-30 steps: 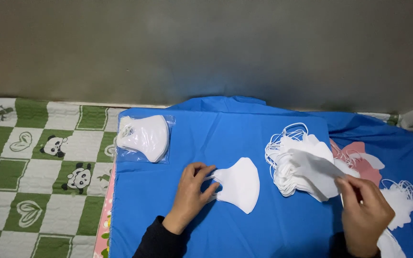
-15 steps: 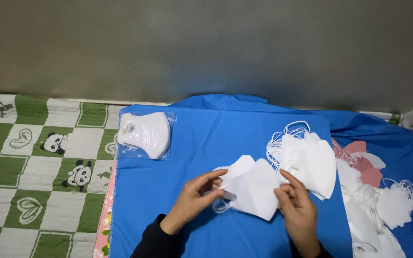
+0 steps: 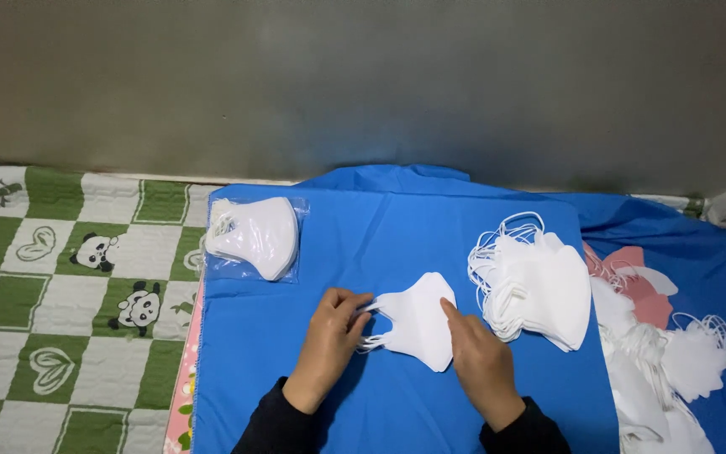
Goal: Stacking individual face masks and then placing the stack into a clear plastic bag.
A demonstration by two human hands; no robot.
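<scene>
Both hands are squaring up a small stack of white masks (image 3: 418,319) mid blue cloth (image 3: 380,227): left hand (image 3: 329,340) pinching the ear loops, right hand (image 3: 481,361) lying flat, fingers loosely spread on its edge (gripping nothing). Likely next: aligning edges, needs gentle pressure.

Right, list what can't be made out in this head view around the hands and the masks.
- How many masks are stacked under the hands: the top white mask covers any below.
- Left hand fingertips: curled onto the ear loops, grip unclear.
- Count in the mask pile: layers overlap.
- Loose masks at right: cut off by the frame's bottom edge.
- Bagged mask: how many are inside is hidden.
</scene>
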